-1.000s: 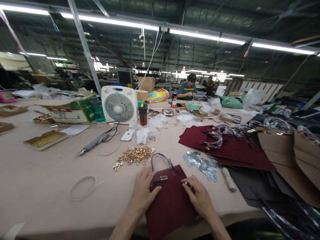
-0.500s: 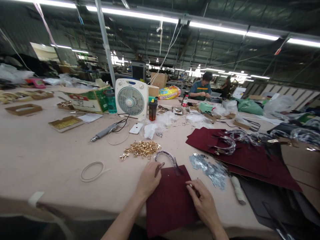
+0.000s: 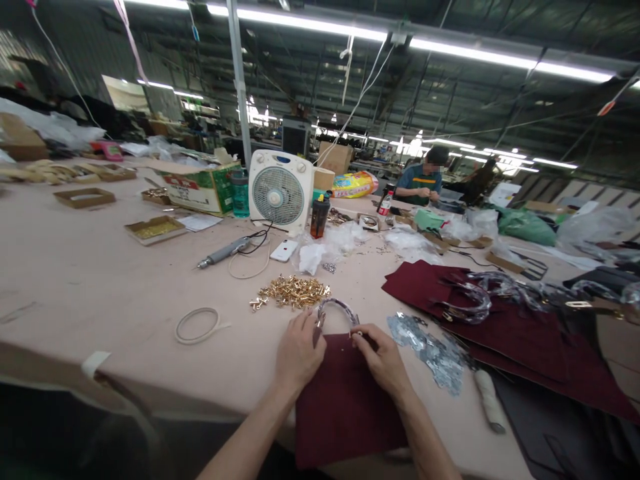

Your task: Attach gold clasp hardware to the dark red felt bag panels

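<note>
A burgundy bag panel (image 3: 347, 413) lies flat at the table's near edge, with a curved, clear-wrapped handle (image 3: 338, 310) rising from its top edge. My left hand (image 3: 300, 353) rests at the panel's top left corner and pinches a small dark tab (image 3: 317, 331) with a metal glint. My right hand (image 3: 383, 360) is at the top edge, its fingertips pinching a tiny pale metal piece (image 3: 356, 335). The two hands are close together. A heap of brass fittings (image 3: 295, 292) sits just beyond them.
Silvery foil scraps (image 3: 427, 353) lie to the right, beside stacked burgundy panels (image 3: 493, 327) and a white roll (image 3: 489, 400). A pale cord coil (image 3: 197, 325) lies left. Farther back stand a fan (image 3: 280, 192) and a seated co-worker (image 3: 423, 177).
My hands have drawn closer together at the panel's top edge. The left hand has lifted the small piece off the panel. The whole scene has shifted right as my head turned.
</note>
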Action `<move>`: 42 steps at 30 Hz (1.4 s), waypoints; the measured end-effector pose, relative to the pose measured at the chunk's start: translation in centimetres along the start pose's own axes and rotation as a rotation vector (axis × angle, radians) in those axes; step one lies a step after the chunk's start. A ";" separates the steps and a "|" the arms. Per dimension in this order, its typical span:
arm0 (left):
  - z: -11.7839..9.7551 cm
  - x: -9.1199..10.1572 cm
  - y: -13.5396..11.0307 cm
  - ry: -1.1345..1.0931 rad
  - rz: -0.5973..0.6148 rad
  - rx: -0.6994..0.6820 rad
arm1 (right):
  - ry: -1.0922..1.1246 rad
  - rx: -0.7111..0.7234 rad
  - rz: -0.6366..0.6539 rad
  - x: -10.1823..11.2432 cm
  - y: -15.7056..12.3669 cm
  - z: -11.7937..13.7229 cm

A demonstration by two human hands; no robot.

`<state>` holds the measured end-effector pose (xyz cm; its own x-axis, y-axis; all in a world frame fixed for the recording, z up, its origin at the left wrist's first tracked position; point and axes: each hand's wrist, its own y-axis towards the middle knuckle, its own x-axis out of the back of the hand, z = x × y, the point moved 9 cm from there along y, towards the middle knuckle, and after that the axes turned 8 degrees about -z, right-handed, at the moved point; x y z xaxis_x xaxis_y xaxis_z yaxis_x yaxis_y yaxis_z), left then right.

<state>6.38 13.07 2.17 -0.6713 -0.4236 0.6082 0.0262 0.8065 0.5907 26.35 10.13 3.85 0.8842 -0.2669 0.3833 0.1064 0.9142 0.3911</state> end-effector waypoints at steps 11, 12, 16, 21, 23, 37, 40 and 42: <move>1.7 0.0 -0.1 -0.245 0.041 0.295 | 0.183 -0.174 -0.045 -0.8 0.6 -4.9; 2.4 -0.1 -0.1 -0.317 0.041 0.387 | 0.195 -0.183 -0.044 -0.8 0.6 -4.9; 4.0 -1.7 -0.7 -0.710 0.075 0.767 | 0.257 -0.202 -0.064 -0.6 0.8 -5.0; 0.2 -4.6 -1.9 -1.404 0.314 1.058 | 0.276 -0.192 -0.096 -0.1 1.0 -5.1; -1.2 -5.0 -2.6 -1.534 0.444 1.122 | 0.267 -0.192 -0.104 0.0 1.0 -5.2; -0.3 -5.0 -3.7 -1.593 0.541 1.130 | 0.242 -0.115 -0.242 2.3 -0.2 -3.6; -0.5 -4.6 -3.8 -1.631 0.541 1.121 | 0.252 -0.097 -0.259 2.9 -0.7 -3.7; -0.7 -4.3 -3.6 -1.646 0.545 1.108 | 0.259 -0.092 -0.231 2.8 -0.8 -3.7</move>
<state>9.68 11.65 -2.20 -0.6610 0.0751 -0.7466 0.4719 0.8152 -0.3358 30.44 9.77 1.55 0.9166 -0.3946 0.0642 0.3472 0.8654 0.3614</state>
